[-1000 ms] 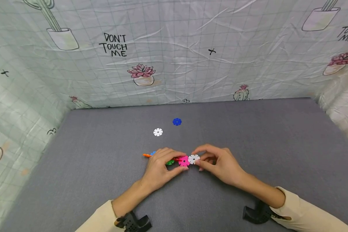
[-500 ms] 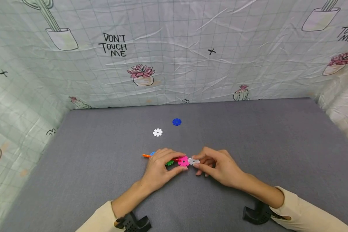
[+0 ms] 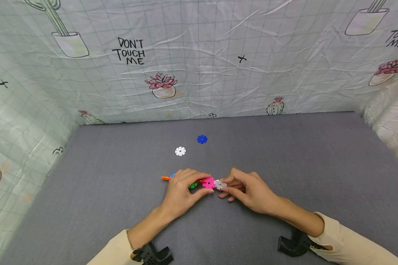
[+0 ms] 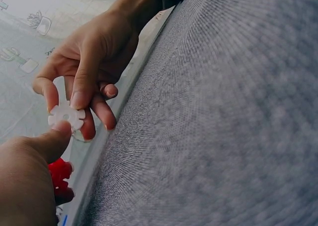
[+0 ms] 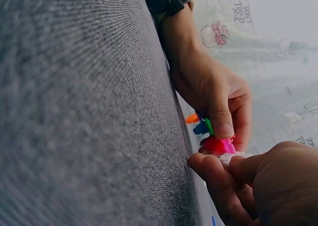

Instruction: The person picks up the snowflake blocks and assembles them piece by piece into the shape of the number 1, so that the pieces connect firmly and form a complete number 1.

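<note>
My left hand (image 3: 185, 187) grips a chain of notched plastic discs joined edge to edge. A pink disc (image 3: 208, 183) shows between its thumb and forefinger, and a green disc (image 3: 193, 185) sits under the palm side. At the chain's far left an orange disc (image 3: 166, 178) and a light blue disc (image 3: 173, 175) poke out behind the hand. A red disc (image 4: 60, 172) appears in the left wrist view. My right hand (image 3: 250, 189) pinches a white disc (image 3: 220, 184) by thumb and forefinger, its edge meeting the pink disc. Whether their slots are engaged I cannot tell.
Farther back on the grey table (image 3: 302, 154) lie a loose white disc (image 3: 180, 151) and a dark blue disc (image 3: 202, 139), both flat. A patterned cloth (image 3: 199, 73) hangs along the back and sides. Each wrist carries a black camera mount (image 3: 157, 254).
The right hand has tilted the white disc and brought it slightly left with the pink one. The left hand keeps its hold on the chain, which has shifted a little left.
</note>
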`<state>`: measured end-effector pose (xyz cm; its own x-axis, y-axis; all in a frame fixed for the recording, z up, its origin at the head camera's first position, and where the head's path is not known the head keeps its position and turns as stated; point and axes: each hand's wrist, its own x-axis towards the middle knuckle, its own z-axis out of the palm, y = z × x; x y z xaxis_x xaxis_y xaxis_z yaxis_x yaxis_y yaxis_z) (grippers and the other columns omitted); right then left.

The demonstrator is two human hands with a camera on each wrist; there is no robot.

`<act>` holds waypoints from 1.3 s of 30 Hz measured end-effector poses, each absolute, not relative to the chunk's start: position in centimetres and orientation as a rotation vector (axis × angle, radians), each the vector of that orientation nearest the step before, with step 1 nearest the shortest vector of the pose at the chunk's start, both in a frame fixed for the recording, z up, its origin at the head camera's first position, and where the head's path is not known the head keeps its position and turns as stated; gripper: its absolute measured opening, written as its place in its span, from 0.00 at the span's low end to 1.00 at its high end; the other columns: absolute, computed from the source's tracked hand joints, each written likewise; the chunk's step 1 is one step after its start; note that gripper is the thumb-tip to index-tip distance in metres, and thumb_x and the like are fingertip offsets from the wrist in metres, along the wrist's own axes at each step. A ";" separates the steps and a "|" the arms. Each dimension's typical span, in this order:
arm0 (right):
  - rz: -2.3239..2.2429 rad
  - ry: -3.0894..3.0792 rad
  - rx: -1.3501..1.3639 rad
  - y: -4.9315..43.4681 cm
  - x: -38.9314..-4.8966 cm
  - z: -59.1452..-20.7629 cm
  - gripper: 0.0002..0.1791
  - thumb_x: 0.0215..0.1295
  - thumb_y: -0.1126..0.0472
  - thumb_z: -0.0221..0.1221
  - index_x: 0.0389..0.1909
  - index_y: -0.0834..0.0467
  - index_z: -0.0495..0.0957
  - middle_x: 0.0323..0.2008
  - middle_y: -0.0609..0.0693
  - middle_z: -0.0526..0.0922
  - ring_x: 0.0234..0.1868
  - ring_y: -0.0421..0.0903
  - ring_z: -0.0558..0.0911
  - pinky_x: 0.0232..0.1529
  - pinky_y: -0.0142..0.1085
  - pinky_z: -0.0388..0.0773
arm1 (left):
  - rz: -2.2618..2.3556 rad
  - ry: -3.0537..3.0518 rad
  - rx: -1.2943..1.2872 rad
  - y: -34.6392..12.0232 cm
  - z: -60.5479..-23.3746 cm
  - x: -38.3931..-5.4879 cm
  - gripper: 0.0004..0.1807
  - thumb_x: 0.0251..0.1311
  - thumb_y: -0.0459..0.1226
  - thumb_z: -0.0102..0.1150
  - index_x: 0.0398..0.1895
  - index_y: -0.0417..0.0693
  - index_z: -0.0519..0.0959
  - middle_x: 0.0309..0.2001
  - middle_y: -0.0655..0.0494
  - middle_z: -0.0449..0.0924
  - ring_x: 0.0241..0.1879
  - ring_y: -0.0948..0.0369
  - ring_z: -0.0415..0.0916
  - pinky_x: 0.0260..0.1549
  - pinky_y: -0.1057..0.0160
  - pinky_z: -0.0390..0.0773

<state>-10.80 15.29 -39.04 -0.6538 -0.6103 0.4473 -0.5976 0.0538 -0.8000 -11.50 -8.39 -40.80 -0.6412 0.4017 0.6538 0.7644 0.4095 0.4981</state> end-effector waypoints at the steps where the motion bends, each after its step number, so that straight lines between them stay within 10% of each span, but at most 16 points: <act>1: -1.710 2.278 -1.312 15.3 -10.8 -39.1 0.10 0.60 0.78 0.57 0.39 0.64 0.71 0.39 0.64 0.84 0.30 0.47 0.86 0.24 0.31 0.80 | -1.116 -2.235 -0.994 -8.4 -40.8 -11.5 0.18 0.45 0.43 0.75 0.41 0.49 0.84 0.32 0.63 0.83 0.33 0.66 0.76 0.33 0.66 0.67; 39: -1.656 2.398 -1.293 14.4 -10.0 -38.7 0.11 0.59 0.77 0.60 0.30 0.59 0.69 0.38 0.63 0.84 0.31 0.44 0.86 0.23 0.27 0.78 | -1.093 -2.328 -0.959 -8.1 -40.0 -11.1 0.20 0.37 0.44 0.77 0.37 0.49 0.85 0.33 0.63 0.83 0.33 0.66 0.77 0.38 0.65 0.69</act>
<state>-10.03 14.42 -38.71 -0.6700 -0.5855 0.4565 -0.6342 0.1317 -0.7619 -11.11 -8.08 -40.02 -0.6878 0.4154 0.5953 0.7234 0.4606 0.5144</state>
